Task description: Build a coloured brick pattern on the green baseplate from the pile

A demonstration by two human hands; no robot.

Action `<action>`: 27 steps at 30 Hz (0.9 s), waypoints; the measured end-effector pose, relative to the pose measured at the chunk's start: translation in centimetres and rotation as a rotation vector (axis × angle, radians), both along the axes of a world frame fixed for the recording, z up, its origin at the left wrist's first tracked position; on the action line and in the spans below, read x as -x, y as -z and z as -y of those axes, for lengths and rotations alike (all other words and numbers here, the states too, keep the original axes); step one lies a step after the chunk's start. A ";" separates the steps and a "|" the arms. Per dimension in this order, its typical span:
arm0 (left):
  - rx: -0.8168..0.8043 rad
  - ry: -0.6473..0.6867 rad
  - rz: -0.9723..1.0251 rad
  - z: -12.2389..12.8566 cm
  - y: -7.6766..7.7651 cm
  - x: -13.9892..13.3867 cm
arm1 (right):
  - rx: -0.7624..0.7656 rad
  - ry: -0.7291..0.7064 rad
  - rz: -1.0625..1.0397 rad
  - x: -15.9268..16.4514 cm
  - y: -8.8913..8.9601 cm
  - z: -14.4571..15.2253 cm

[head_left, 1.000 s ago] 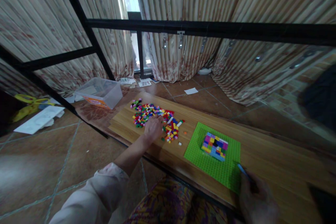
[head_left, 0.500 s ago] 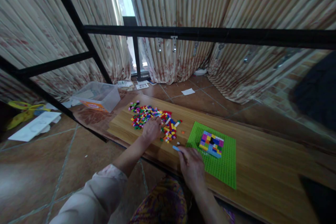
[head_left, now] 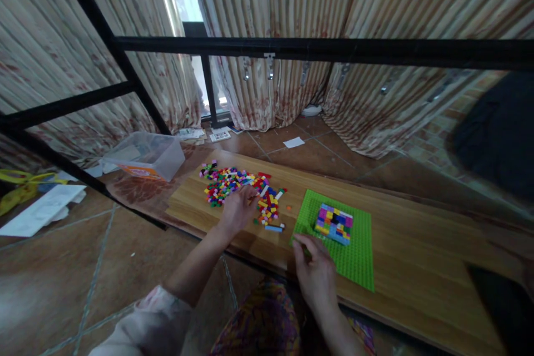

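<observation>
My left hand [head_left: 238,212] is over the near side of a pile of small coloured toy bricks [head_left: 225,183], fingers drawn together in a pinch; whatever they hold is too small to make out. A long light-blue brick [head_left: 273,228] lies on the wood between my hands, beside a small white brick [head_left: 282,226]. My right hand [head_left: 316,270] hovers at the near left edge of a green baseplate [head_left: 359,261], thumb and forefinger curved with a gap between them and nothing visible inside. On the baseplate sits a squarish block of multicoloured bricks [head_left: 334,223], with light blue along its near side.
A wooden board [head_left: 417,267] carries everything. One orange brick [head_left: 289,208] lies apart from the pile. Behind left stands a clear plastic bin [head_left: 167,158] with an orange label. A black metal frame [head_left: 292,47] crosses in front of striped curtains.
My right hand has let go of the long light-blue brick, which now lies on the board, and has moved right. My left hand stays at the pile. The view has shifted slightly.
</observation>
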State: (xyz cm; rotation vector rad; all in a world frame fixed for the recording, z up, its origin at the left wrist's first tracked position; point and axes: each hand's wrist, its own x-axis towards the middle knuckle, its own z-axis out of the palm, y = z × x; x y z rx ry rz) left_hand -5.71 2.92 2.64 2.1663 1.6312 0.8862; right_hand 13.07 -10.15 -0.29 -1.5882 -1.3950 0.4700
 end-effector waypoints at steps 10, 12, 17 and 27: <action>0.083 0.249 0.552 8.6 -4.6 -3.9 | 0.041 -0.045 -0.738 2.3 -6.4 -0.6; 0.145 0.286 0.596 9.5 -5.2 -4.3 | 0.021 -0.048 -0.761 2.3 -7.0 -0.1; 0.364 0.301 0.811 11.2 -6.1 -4.9 | 0.038 -0.020 -0.791 1.7 -7.4 1.5; 0.583 0.251 1.000 13.5 -5.9 -6.2 | 0.135 -0.006 -0.992 0.8 -6.0 3.8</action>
